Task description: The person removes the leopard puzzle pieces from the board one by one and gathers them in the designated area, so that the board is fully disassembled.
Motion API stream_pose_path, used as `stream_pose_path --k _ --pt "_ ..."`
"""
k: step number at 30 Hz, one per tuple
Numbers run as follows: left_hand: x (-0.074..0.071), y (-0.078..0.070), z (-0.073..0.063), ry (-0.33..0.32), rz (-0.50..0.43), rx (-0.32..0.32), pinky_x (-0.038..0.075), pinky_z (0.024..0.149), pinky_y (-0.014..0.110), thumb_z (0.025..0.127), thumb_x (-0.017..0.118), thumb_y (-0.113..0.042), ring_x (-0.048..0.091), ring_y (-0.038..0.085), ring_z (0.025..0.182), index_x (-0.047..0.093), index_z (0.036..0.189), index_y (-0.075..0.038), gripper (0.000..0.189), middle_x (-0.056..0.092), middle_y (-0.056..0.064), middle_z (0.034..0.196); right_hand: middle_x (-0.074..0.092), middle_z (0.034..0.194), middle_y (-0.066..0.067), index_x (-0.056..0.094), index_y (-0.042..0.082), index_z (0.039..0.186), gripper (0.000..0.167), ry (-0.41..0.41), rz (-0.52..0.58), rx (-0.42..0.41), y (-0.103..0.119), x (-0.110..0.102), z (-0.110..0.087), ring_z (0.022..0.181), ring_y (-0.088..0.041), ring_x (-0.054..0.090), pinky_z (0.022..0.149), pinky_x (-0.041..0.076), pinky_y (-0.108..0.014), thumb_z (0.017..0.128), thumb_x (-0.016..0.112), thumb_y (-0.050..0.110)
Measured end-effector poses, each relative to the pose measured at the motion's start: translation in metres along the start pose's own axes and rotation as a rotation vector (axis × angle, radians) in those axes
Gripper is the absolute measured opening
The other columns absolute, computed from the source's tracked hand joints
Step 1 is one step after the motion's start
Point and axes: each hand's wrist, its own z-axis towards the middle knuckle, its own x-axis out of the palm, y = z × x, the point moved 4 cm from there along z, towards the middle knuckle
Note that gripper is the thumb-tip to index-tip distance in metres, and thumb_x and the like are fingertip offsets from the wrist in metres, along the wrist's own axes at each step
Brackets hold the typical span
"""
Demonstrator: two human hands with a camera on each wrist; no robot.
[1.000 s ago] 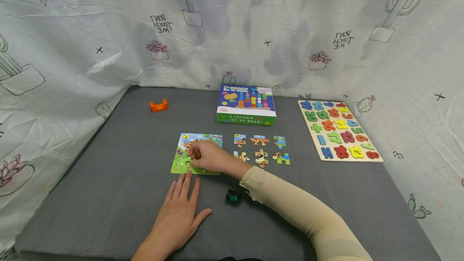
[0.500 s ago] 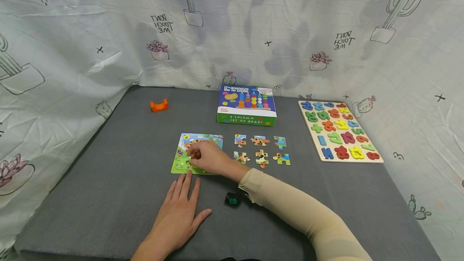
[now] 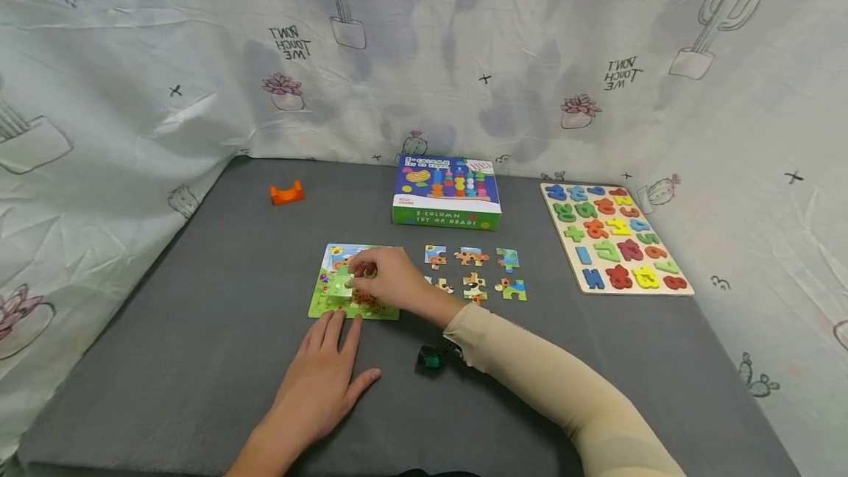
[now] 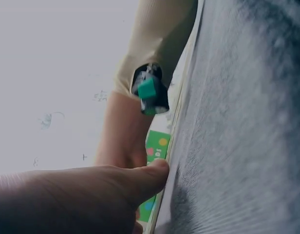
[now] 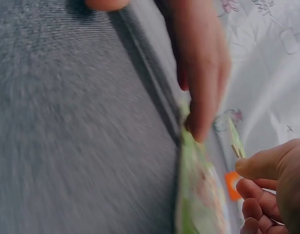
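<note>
My right hand (image 3: 392,280) pinches a small green jigsaw piece (image 3: 338,283) between thumb and fingers, over the left part of a puzzle board (image 3: 318,308). The right wrist view shows this jigsaw piece (image 5: 236,138) standing on edge at the fingertips, raised above the board. Brown, animal-coloured printing shows on the board below the hand, which covers its right side. My left hand (image 3: 316,385) lies palm down on the table, fingers straight, fingertips on the board's near edge. In the left wrist view its thumb (image 4: 147,179) stretches out straight.
Several loose jigsaw pieces (image 3: 475,285) lie in two rows right of the board. Behind them stands a bead-set box (image 3: 445,218). A wooden number board (image 3: 583,287) is at the right, an orange plastic piece (image 3: 287,194) at the back left. A dark camera (image 3: 430,358) hangs under the right wrist.
My right hand has lifted the green jigsaw piece off the board, so the piece and the printing beneath now show. The left hand has stayed at the near edge.
</note>
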Motion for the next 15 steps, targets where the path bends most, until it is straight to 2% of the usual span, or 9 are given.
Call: stream_pose_path --k 7,15 --pt "0.003 0.0 0.008 0.002 -0.033 0.021 0.038 0.122 0.058 0.101 0.076 -0.053 0.039 0.044 0.151 0.053 0.158 0.001 0.082 0.043 0.025 0.164 0.075 0.101 0.002 0.081 0.013 0.115 0.014 -0.059 -0.024 -0.002 -0.005 -0.032 -0.015 0.085 -0.009 0.064 0.074 0.053 -0.028 0.102 0.081 0.018" --pt "0.005 0.0 0.013 -0.034 -0.013 0.071 0.036 0.123 0.055 0.101 0.076 -0.051 0.045 0.042 0.146 0.057 0.154 0.002 0.077 0.049 0.024 0.157 0.071 0.1 0.006 0.082 0.013 0.113 0.013 -0.101 -0.072 0.035 -0.017 -0.066 -0.054 0.084 -0.01 0.061 0.073 0.054 -0.033 0.102 0.081 0.02"
